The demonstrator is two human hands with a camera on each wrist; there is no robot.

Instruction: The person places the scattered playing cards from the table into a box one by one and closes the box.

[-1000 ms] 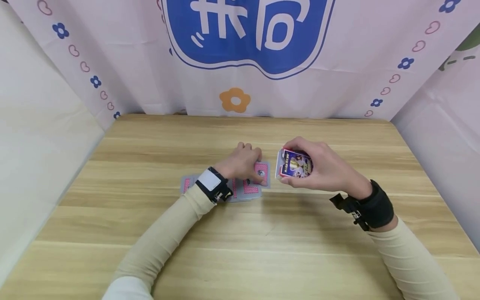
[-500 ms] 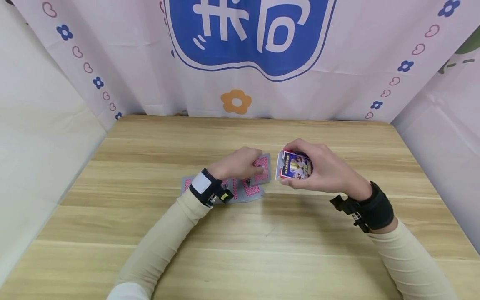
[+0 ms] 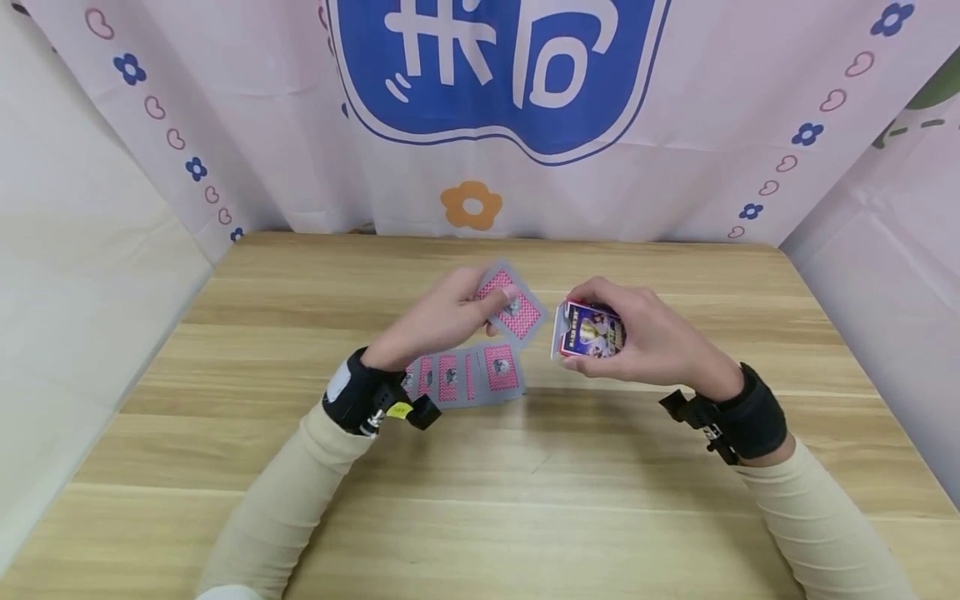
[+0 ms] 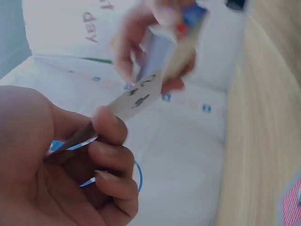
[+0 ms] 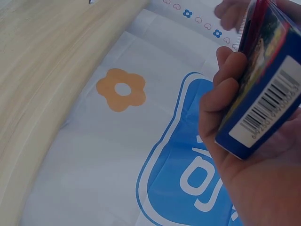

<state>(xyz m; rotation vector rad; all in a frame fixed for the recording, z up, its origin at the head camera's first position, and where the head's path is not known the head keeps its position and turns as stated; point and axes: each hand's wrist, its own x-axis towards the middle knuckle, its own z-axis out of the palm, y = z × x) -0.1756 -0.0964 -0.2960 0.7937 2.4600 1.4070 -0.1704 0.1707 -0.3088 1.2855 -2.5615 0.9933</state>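
Observation:
My left hand [image 3: 442,317] pinches a playing card [image 3: 517,310] between thumb and fingers, its pink patterned back facing up in the head view. The left wrist view shows the card's white face [image 4: 141,100] with a dark club mark, its far end overlapping the open box there. My right hand [image 3: 648,337] grips a card box [image 3: 592,329] around its sides, the open end turned left toward the card. In the right wrist view the box's blue end with a barcode [image 5: 270,106] faces the camera. Below the left hand, several cards [image 3: 498,371] lie overlapped in a row, backs up.
The wooden table [image 3: 525,500] runs back to a white printed cloth [image 3: 300,183] hanging along its far edge. White cloth walls [image 3: 90,292] rise at both sides. Black straps with small cameras [image 3: 375,400] sit on both wrists.
The left hand has picked a card off the right end of the row, raised it and turned it at an angle toward the box. The right hand and box have stayed nearly still.

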